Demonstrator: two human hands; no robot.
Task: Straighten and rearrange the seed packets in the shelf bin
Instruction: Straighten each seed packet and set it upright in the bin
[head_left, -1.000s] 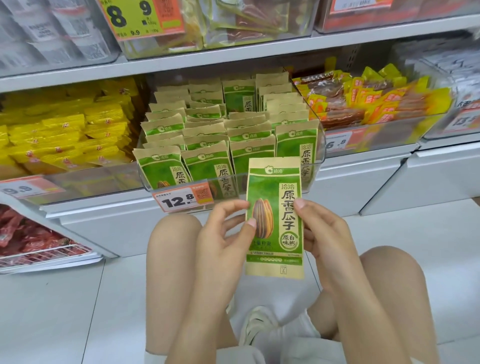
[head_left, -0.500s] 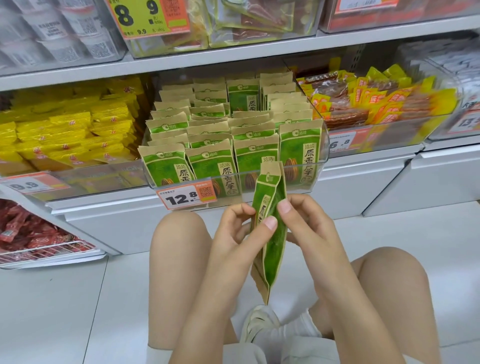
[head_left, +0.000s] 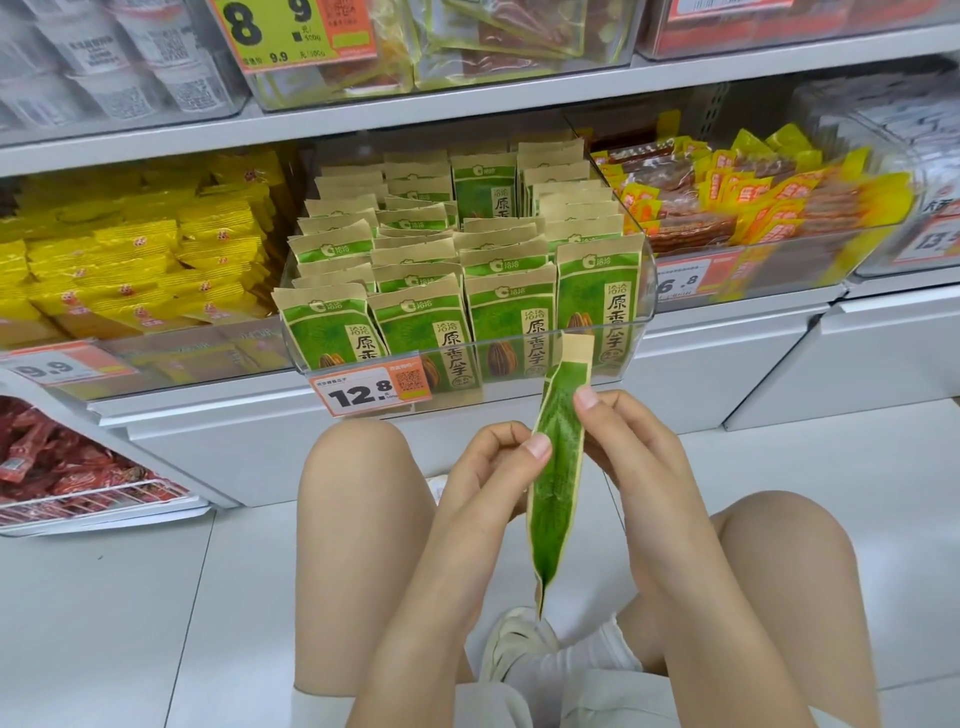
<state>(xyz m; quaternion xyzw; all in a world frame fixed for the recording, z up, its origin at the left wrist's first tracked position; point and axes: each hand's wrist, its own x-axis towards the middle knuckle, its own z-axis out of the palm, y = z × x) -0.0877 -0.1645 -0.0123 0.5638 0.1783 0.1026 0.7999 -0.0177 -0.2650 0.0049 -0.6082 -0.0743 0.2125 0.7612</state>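
A green and tan seed packet (head_left: 558, 467) hangs upright in front of the shelf, turned edge-on so only its green side gusset shows. My left hand (head_left: 491, 467) pinches its left edge with thumb and fingers. My right hand (head_left: 628, 447) pinches its right edge, thumb on top. Behind them a clear plastic shelf bin (head_left: 647, 291) holds several rows of matching seed packets (head_left: 423, 332), most standing upright with faces forward. A 12.8 price tag (head_left: 371, 389) hangs on the bin's front.
Yellow snack packs (head_left: 135, 270) fill the bin to the left, orange and red packs (head_left: 753, 197) the bin to the right. A wire basket of red packs (head_left: 62, 467) sits low left. My bare knees (head_left: 358, 467) and a white shoe (head_left: 514, 649) are over the white floor.
The packet has been rotated between both hands from face-on to edge-on. The camera view has shifted slightly; the hands stay in front of the bin.
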